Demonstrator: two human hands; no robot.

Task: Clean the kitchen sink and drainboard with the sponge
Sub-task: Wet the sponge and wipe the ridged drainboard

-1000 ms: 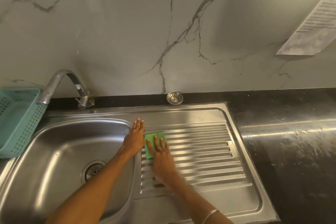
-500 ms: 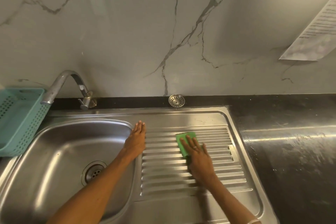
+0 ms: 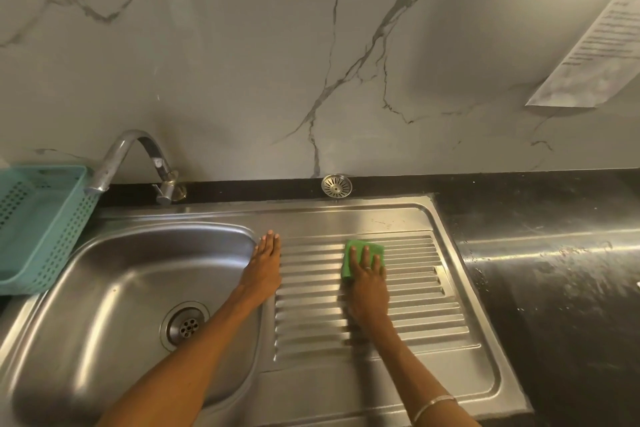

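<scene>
Leftmost, a teal basket (image 3: 38, 225) beside the tap (image 3: 138, 159); steel sink (image 3: 114, 288) below. Your left hand (image 3: 265, 267) lies flat, fingers straight, on the ridge between basin and drainboard (image 3: 415, 291), holding nothing. Your right hand (image 3: 369, 282) presses the green sponge (image 3: 360, 253) with extended fingers onto the upper ribs. Dark counter (image 3: 554, 288) at right.

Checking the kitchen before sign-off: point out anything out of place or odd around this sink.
One thing: a loose metal strainer sits on the black ledge behind the drainboard, not in a drain. Whitish smears streak the dark counter on the right. The right hand presses the sponge flat on the ribs.
</scene>
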